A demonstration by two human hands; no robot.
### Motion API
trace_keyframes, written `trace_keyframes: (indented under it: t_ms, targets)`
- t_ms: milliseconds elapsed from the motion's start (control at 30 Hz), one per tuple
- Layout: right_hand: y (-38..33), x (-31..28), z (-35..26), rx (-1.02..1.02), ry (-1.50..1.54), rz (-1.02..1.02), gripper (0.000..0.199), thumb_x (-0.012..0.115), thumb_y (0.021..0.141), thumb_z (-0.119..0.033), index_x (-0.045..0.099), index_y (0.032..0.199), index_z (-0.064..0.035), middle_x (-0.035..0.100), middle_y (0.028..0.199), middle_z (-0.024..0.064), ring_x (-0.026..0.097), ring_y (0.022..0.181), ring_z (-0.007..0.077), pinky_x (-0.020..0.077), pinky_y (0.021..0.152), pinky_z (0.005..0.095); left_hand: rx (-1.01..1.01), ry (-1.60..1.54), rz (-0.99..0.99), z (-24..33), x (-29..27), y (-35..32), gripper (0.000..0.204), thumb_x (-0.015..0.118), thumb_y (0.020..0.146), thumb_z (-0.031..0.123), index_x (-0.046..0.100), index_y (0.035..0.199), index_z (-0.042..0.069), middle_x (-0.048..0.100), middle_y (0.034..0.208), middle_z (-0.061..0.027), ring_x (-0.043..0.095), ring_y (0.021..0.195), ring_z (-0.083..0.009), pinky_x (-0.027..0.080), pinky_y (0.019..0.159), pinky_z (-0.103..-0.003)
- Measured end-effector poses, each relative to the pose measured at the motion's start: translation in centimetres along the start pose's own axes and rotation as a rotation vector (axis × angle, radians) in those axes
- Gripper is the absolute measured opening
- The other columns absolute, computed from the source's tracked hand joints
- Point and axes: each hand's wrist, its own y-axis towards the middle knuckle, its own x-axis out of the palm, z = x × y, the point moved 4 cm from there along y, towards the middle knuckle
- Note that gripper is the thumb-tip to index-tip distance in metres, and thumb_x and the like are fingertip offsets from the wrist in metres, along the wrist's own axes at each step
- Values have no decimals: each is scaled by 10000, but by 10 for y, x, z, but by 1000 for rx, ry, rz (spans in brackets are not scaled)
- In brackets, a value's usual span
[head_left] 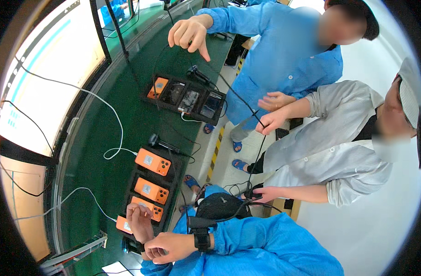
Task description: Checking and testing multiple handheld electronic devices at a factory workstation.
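My left hand (139, 222) is raised over the near end of a black tray (133, 188), fingers loosely bent and nothing seen in them. Several orange phones (151, 190) lie in a row in that tray, each with a pale label; my left hand partly covers the nearest ones. My right hand (173, 247) crosses to my left wrist, its fingers curled in against it, close to a black strap there. What those fingers pinch is hidden. Around my right wrist sits a black band (201, 238) with a black block and cable.
Across the green bench (95, 152), a second black tray (164, 102) holds an orange phone and dark devices. Handheld scanners (162, 143) and white cables lie nearby. Bright screens (54, 60) line the left. Two people stand opposite; a black cable (236, 92) passes between their hands.
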Motion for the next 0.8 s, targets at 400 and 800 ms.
trace_keyframes:
  t_ms: [400,800]
  targets:
    - [11,4,0,35,-60,-27,187,605,829,-210,582,885,-33,613,676,62,596,579,188,461,535,291,-50,-25,143,-9,-33,-10,75,534,898,116,504,959,84,517,738,-33,526,652,-149,450,592,-278]
    - [11,-5,-5,44,-85,-2,172,596,833,-192,570,878,-29,612,671,66,589,562,183,451,518,294,-21,-39,79,-8,-25,0,75,513,904,112,506,977,95,530,753,-19,530,672,-136,442,599,-272]
